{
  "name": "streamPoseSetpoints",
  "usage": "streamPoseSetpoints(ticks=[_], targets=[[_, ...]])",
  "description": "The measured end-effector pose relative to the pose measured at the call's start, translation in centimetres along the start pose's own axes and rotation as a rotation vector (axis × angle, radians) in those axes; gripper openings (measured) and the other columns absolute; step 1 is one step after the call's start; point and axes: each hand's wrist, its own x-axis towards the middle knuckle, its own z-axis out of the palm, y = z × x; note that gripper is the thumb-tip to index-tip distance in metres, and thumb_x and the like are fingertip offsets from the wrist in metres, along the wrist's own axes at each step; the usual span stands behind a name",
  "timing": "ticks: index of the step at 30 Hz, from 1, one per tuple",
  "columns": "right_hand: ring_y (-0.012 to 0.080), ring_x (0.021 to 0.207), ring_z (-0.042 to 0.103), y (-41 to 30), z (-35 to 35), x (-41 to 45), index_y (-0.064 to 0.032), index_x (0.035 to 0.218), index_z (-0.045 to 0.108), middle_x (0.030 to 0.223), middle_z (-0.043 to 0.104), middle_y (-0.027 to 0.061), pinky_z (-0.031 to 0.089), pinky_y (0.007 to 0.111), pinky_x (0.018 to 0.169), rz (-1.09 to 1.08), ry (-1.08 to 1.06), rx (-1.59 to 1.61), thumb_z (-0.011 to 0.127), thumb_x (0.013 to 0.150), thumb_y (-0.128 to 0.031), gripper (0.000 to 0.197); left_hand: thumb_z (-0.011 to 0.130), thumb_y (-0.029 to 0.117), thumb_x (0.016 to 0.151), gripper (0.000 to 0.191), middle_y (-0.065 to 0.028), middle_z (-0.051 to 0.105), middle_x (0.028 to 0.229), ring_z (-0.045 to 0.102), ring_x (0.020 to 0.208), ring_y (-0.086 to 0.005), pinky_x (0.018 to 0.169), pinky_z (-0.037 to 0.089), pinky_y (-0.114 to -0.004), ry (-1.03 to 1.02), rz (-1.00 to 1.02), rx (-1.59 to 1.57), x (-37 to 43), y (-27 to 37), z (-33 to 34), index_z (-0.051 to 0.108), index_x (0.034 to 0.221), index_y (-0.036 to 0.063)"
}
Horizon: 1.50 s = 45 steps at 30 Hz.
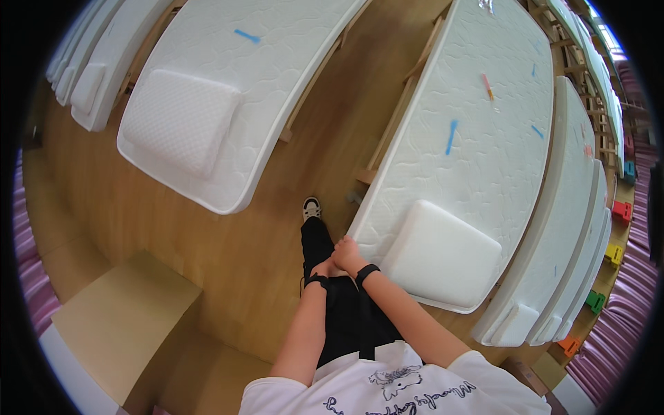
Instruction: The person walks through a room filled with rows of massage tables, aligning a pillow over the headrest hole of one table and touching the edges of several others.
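My right hand is at the near left corner of a white quilted mattress, its fingers bent at the mattress edge. Just left of it and partly behind it is my left hand, low beside the same corner; whether it grips anything cannot be seen. Both wrists wear black bands. A white pillow lies on the near end of this mattress. Farther up lie a blue strip and a pink and orange stick-like item.
Across a wood-floored aisle stands another mattress with a pillow and a blue strip. More mattresses line the right. An open cardboard box is at lower left. Coloured plastic stools stand by pink curtains.
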Motion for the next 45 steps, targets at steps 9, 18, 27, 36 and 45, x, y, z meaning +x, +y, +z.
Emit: streamPoseSetpoints(ticks=[9,18,27,36,45], targets=[[0.0313,0.093,0.056,11.0,-3.4,-12.9,-0.0116,0.109,0.056,0.099,0.06,0.0114,0.042,0.042,0.083,0.104,0.732,0.663,0.049,0.086,-0.022,0.027,0.082,0.035,0.044,0.118,-0.0181,0.038,0.133,0.038,0.124,-0.0314,0.101,0.033,-0.038,-0.018,0.192,-0.028,1.8,3.0,-1.6,0.018,0.138,0.0019],[0.0332,0.088,0.058,16.0,5.8,-24.0,-0.0106,0.104,0.057,0.094,0.061,0.0139,0.046,0.046,0.075,0.705,0.517,0.758,0.05,0.086,-0.031,0.028,0.075,0.036,0.049,0.111,-0.0203,0.042,0.132,0.045,0.118,-0.0332,0.094,0.04,-0.04,-0.1,-0.043,0.221,-0.5,5.7,-3.4,0.019,0.138,-0.0003],[0.0343,0.1,0.056,15.7,6.2,-25.3,-0.0104,0.108,0.057,0.105,0.06,0.0169,0.045,0.044,0.085,0.702,0.458,1.07,0.045,0.088,-0.031,0.031,0.072,0.047,0.047,0.107,-0.017,0.042,0.133,0.041,0.123,-0.0317,0.1,0.034,-0.041,-0.097,-0.055,0.472,0.8,5.9,-3.6,0.032,0.135,0.0024],[0.0346,0.088,0.058,14.5,5.0,-27.2,-0.01,0.1,0.059,0.094,0.062,0.015,0.047,0.046,0.076,0.676,0.788,0.931,0.048,0.087,-0.029,0.026,0.06,0.019,0.066,0.046,-0.0148,0.061,0.107,0.057,0.1,-0.0269,0.085,0.045,-0.036,0.048,0.464,0.146,1.6,4.4,-4.4,0.056,0.11,0.0054],[0.0353,0.089,0.059,12.3,11.8,-31.0,-0.0112,0.099,0.058,0.093,0.063,0.0154,0.047,0.048,0.076,0.698,0.777,0.957,0.044,0.088,-0.028,0.024,0.05,0.015,0.083,0.024,-0.0098,0.065,0.099,0.061,0.094,-0.0257,0.079,0.048,-0.036,0.719,0.369,0.418,-14.7,3.5,-3.2,0.06,0.105,0.0104]])
